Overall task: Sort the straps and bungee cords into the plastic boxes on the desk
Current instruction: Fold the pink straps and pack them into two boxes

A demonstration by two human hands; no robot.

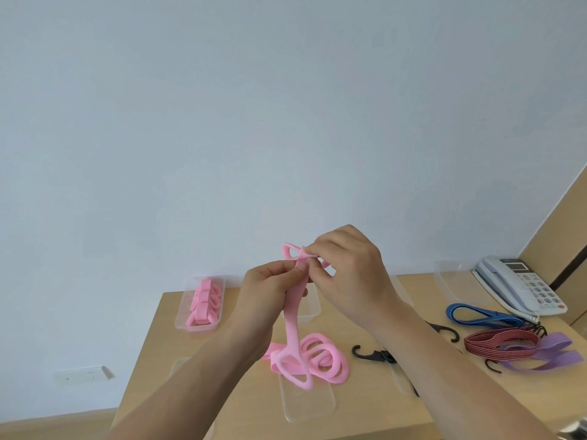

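Above the desk, both hands hold up one pink strap (293,322). My left hand (270,290) grips its middle, and my right hand (346,268) pinches its looped top end. The strap's lower loop hangs down onto a pile of pink straps (320,360) on the desk. A clear plastic box (219,300) at the back left holds several folded pink straps. A second clear box (313,308) stands behind my hands. To the right lie a blue bungee cord (476,315), a red bungee cord (498,342) and purple straps (552,350).
A flat clear lid (308,404) lies at the desk's near edge under the pink pile. Black hooks (374,354) lie mid-desk. Another clear box (451,281) and a white telephone (521,285) stand at the back right. The wooden desk (165,344) ends at the left.
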